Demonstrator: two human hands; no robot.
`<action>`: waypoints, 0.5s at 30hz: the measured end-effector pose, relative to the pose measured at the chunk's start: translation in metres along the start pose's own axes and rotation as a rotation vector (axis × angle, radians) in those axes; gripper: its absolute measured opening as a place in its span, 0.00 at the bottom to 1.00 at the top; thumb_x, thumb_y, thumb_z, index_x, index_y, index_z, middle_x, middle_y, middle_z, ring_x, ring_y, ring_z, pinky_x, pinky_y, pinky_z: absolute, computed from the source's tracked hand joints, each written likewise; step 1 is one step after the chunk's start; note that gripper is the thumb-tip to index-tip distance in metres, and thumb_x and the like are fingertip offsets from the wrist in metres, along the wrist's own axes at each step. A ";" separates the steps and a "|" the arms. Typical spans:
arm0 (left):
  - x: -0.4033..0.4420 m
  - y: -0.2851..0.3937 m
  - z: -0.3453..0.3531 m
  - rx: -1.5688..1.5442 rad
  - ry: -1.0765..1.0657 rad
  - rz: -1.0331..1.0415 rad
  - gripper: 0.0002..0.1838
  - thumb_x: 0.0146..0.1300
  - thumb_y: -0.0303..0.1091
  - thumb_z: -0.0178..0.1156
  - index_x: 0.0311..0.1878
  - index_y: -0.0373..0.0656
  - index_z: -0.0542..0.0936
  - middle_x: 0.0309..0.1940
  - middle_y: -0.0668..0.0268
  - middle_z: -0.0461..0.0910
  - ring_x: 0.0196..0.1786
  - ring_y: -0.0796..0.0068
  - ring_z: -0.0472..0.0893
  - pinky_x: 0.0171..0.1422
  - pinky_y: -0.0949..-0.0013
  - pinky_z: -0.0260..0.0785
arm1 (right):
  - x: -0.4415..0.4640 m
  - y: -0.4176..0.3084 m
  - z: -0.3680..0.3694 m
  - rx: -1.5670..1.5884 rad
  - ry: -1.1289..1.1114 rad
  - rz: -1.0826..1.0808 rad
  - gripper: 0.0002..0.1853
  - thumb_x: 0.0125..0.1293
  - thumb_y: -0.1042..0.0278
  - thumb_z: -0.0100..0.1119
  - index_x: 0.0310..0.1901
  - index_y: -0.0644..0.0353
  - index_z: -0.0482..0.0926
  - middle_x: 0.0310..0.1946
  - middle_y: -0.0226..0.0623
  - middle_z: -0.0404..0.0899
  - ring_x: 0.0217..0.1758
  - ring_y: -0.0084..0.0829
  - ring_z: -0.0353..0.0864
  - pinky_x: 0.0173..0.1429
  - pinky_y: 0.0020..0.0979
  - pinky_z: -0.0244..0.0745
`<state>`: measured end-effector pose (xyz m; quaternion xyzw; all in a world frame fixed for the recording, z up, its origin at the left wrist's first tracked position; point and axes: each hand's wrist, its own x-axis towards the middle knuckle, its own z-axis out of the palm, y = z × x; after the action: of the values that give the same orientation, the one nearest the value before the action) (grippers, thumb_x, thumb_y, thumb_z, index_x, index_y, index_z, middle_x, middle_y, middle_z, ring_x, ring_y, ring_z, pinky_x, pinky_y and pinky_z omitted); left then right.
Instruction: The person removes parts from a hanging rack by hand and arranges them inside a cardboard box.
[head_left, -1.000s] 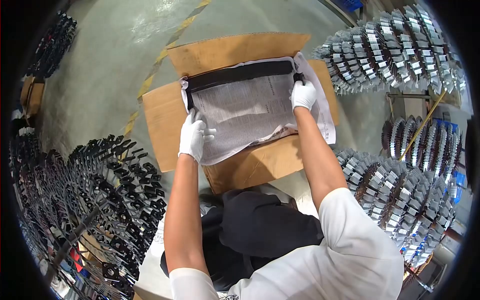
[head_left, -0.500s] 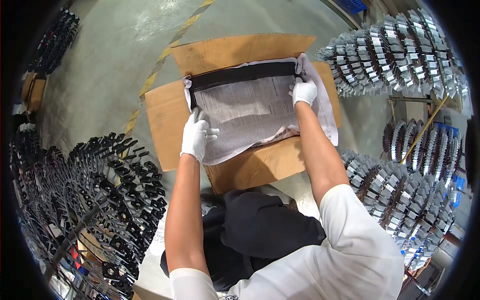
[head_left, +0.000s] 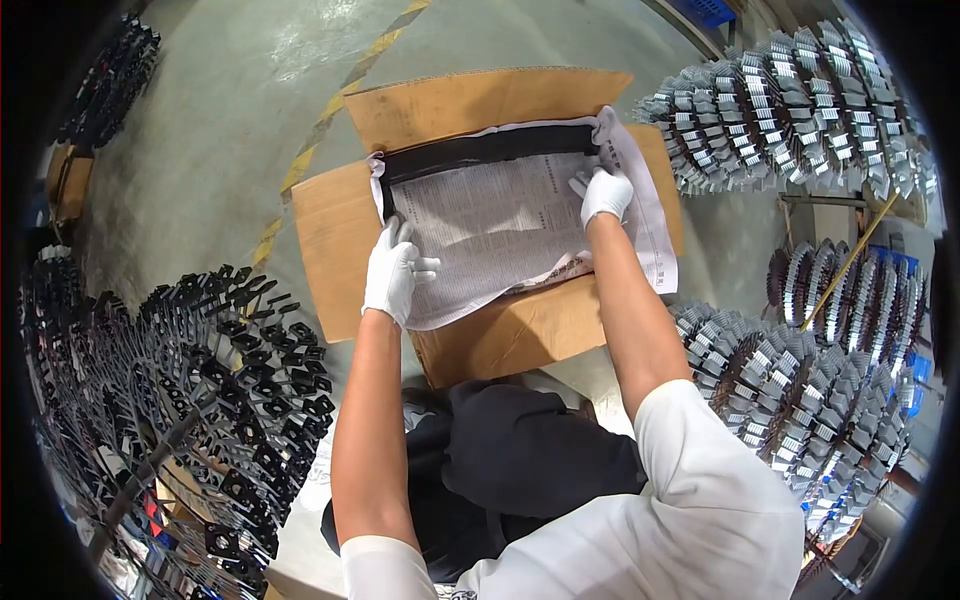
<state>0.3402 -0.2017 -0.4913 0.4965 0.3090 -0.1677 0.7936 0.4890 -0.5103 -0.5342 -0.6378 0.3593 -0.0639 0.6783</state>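
Observation:
An open cardboard box point(head_left: 480, 345) stands on the floor in front of me, its flaps folded outward. Sheets of printed newspaper point(head_left: 490, 215) line it and lap over its right and near sides. Along the far inner side shows a black strip point(head_left: 490, 148), with more black at the left inner edge. My left hand point(head_left: 393, 272), in a white glove, rests at the left edge of the newspaper with its fingers apart. My right hand point(head_left: 606, 193), also gloved in white, is at the right side of the newspaper, thumb and fingers apart. Its fingertips are partly hidden.
Racks of black parts point(head_left: 200, 400) crowd the left side. On the right hang stacks of silver finned metal parts point(head_left: 790, 110), with more silver parts point(head_left: 800, 390) lower down. Yellow-black tape point(head_left: 350, 85) crosses the floor beyond the box.
My right hand has shifted slightly down and left along the newspaper, and its thumb and fingers have spread. My left hand stays almost in place.

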 end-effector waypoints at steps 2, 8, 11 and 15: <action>0.001 0.000 0.001 0.003 -0.008 0.001 0.47 0.57 0.23 0.46 0.82 0.40 0.41 0.81 0.53 0.51 0.33 0.67 0.83 0.37 0.70 0.77 | 0.001 0.000 0.000 0.148 -0.021 0.077 0.19 0.70 0.78 0.50 0.61 0.70 0.72 0.52 0.49 0.77 0.44 0.41 0.83 0.41 0.42 0.88; 0.001 -0.001 0.000 0.005 -0.007 0.005 0.47 0.57 0.23 0.46 0.82 0.40 0.42 0.81 0.53 0.51 0.34 0.67 0.83 0.37 0.70 0.78 | 0.020 -0.012 0.021 0.178 0.067 0.094 0.13 0.70 0.77 0.51 0.53 0.68 0.77 0.49 0.44 0.79 0.47 0.40 0.82 0.47 0.43 0.87; 0.000 0.000 0.000 0.018 0.007 0.009 0.47 0.57 0.23 0.46 0.82 0.40 0.42 0.81 0.52 0.52 0.34 0.67 0.83 0.36 0.70 0.77 | 0.010 -0.009 0.024 0.456 0.167 0.167 0.12 0.70 0.76 0.52 0.52 0.66 0.79 0.49 0.43 0.81 0.47 0.39 0.83 0.48 0.42 0.87; -0.001 -0.007 0.008 0.181 0.042 0.052 0.45 0.57 0.22 0.46 0.81 0.40 0.48 0.80 0.53 0.54 0.33 0.69 0.83 0.36 0.71 0.77 | 0.016 -0.001 0.023 0.495 0.193 0.221 0.14 0.68 0.77 0.53 0.55 0.62 0.78 0.53 0.43 0.80 0.48 0.40 0.83 0.50 0.43 0.87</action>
<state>0.3379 -0.2116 -0.4928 0.5774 0.2963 -0.1635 0.7430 0.5139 -0.5005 -0.5411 -0.4008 0.4631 -0.1358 0.7788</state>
